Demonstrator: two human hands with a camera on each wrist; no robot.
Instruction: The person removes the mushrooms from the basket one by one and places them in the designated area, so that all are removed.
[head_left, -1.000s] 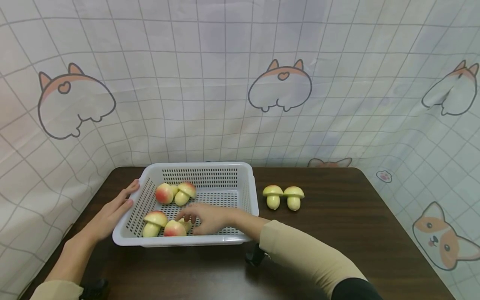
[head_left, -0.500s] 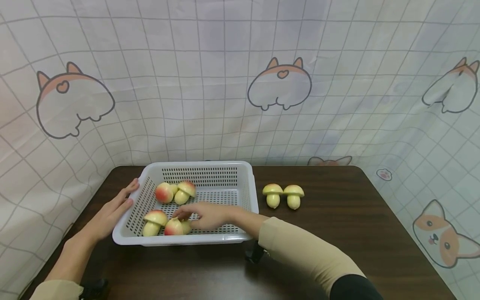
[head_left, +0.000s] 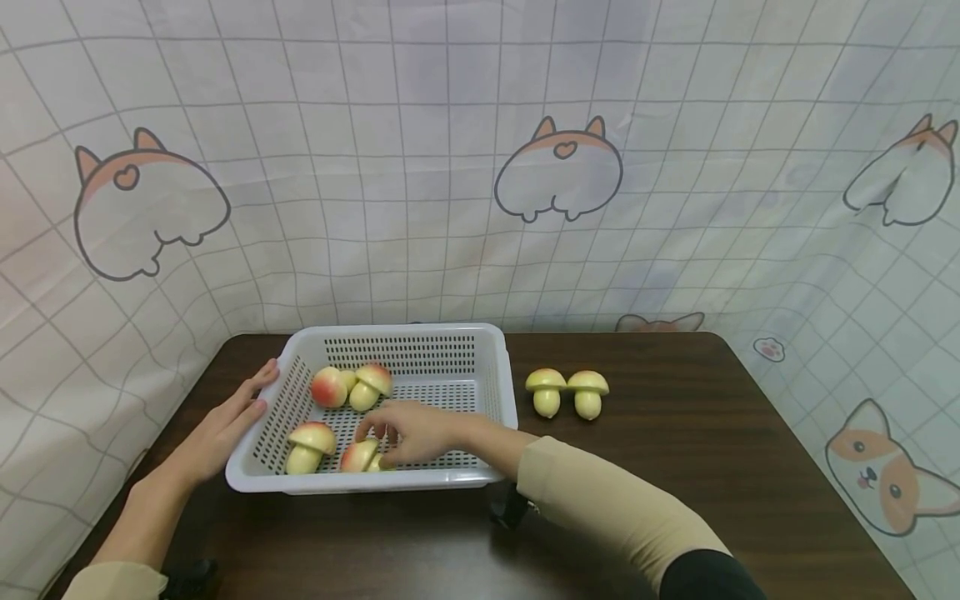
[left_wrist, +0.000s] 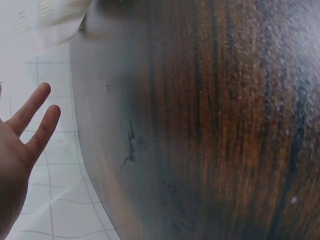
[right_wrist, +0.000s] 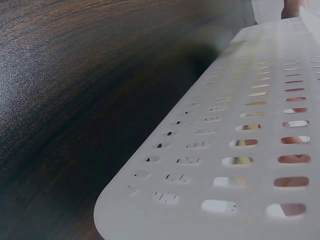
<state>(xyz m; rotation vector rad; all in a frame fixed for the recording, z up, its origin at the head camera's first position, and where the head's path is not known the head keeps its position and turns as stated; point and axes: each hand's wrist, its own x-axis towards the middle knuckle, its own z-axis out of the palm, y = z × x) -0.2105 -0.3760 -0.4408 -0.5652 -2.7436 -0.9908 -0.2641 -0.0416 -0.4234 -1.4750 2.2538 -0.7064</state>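
A white plastic basket [head_left: 465, 477] with slotted walls holds several toy mushrooms. My left hand [head_left: 217, 429] rests against its left end, fingers extended; the left wrist view shows part of that hand [left_wrist: 20, 140] with two fingers spread. My right hand [head_left: 412, 431] reaches into the basket, with curved fingers and thumb pinching a red-and-yellow mushroom [head_left: 360, 457] near the front wall. This mushroom lies tilted, its stem partly behind the thumb. Left of it is another mushroom [head_left: 311, 446]. Toward the back are two more, a red-capped one [head_left: 328, 387] and its neighbour [head_left: 371, 385].
Two yellow-green toy mushrooms, one [head_left: 545, 392] beside the other [head_left: 588, 393], stand on the dark wooden table [head_left: 660, 417] right of the basket. A white gridded cloth [head_left: 450, 250] hangs behind and around the table. The basket's slotted wall [right_wrist: 210, 170] fills the right wrist view.
The mushroom at my right fingers has turned and shifted slightly right along the front wall. My right fingers moved over it, then slightly right with it. My left hand and the basket stay put.
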